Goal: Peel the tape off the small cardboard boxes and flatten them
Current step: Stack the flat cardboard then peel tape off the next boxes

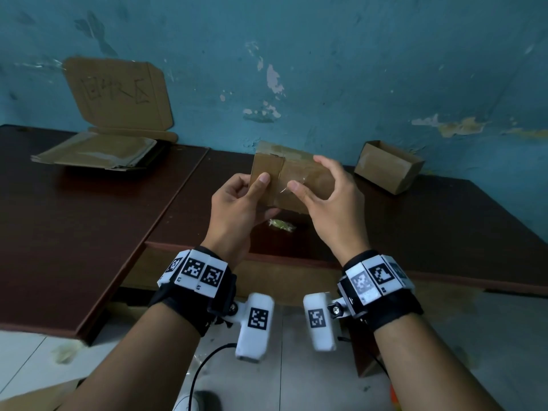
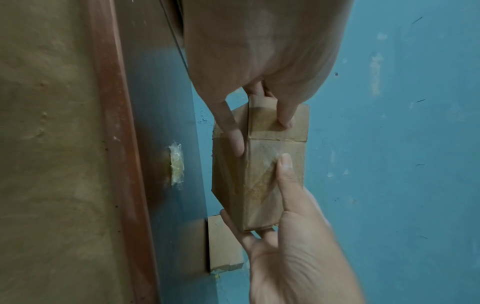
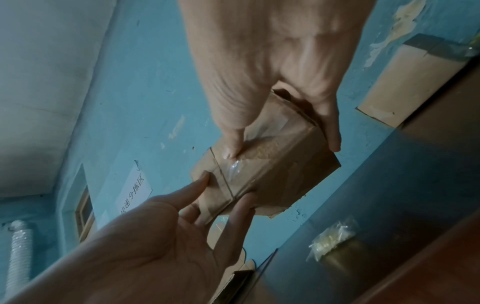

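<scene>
A small brown cardboard box [image 1: 292, 179] hangs above the dark table, held between both hands. My left hand [image 1: 255, 188] grips its left end, thumb on the near face and fingers behind. My right hand [image 1: 305, 173] grips the right end, fingers curled over the far edge. The right thumb presses on clear tape [image 3: 233, 166] that runs across the near face and looks wrinkled beside the thumb. In the left wrist view the box [image 2: 259, 181] is seen end on. Whether the tape's end is lifted, I cannot tell.
A crumpled tape wad [image 1: 281, 225] lies on the table [image 1: 430, 232] under the box. An open small box [image 1: 388, 167] stands back right by the blue wall. Flattened cardboard [image 1: 98, 152] lies on the left table under a lettered cardboard sign [image 1: 118, 93].
</scene>
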`<act>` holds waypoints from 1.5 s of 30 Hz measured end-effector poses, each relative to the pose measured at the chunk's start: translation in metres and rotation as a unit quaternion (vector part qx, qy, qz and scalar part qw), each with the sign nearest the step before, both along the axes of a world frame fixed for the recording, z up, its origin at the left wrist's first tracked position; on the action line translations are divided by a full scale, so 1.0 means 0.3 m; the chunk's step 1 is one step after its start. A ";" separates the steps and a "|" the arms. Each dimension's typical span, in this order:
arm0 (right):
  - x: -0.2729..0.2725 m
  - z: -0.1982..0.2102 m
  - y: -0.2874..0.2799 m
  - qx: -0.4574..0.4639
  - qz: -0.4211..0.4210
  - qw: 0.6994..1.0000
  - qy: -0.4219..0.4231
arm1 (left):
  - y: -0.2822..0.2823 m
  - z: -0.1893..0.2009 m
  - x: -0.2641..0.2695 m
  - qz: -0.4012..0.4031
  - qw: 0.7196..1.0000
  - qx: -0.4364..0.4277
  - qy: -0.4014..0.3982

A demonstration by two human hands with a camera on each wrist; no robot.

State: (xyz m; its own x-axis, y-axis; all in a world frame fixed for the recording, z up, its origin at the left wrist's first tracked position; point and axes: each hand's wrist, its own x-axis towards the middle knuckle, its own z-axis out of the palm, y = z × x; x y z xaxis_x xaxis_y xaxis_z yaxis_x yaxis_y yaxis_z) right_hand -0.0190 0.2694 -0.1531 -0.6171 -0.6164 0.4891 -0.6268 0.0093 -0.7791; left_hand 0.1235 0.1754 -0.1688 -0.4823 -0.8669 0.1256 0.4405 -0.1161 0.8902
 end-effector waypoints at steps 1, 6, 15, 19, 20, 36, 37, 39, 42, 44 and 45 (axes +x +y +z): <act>-0.004 0.000 -0.004 -0.001 -0.007 1.000 0.004 | 0.001 0.000 -0.001 0.000 1.000 -0.001 0.001; -0.021 0.010 -0.004 0.015 0.011 1.000 -0.003 | -0.002 -0.005 -0.004 0.008 1.000 0.012 0.002; -0.019 0.020 0.018 0.030 0.041 0.998 -0.025 | -0.007 0.000 -0.003 0.018 1.000 0.012 -0.004; -0.012 0.014 0.010 0.023 0.010 1.000 0.002 | -0.006 -0.002 -0.006 0.021 1.000 0.010 -0.007; -0.015 0.018 0.011 0.028 0.011 1.000 0.003 | -0.007 -0.003 -0.007 0.020 1.000 0.010 -0.006; -0.016 0.010 0.003 0.037 0.008 0.999 0.000 | -0.011 -0.002 -0.009 0.037 0.999 -0.002 -0.010; -0.022 0.011 0.002 0.040 0.012 0.999 -0.001 | -0.013 -0.004 -0.010 0.037 0.999 0.000 -0.010; -0.030 0.013 0.001 0.049 0.023 0.999 0.000 | -0.017 -0.006 -0.010 0.039 0.999 0.004 -0.007; -0.035 0.016 0.006 0.077 0.038 0.996 0.007 | -0.022 -0.010 -0.009 0.039 0.999 0.009 -0.005; -0.034 0.016 0.010 0.091 0.047 0.995 0.005 | -0.023 -0.010 -0.008 0.041 0.999 0.006 -0.008; -0.032 0.013 0.012 0.089 0.050 0.995 -0.002 | -0.023 -0.009 -0.007 0.043 0.999 0.004 -0.010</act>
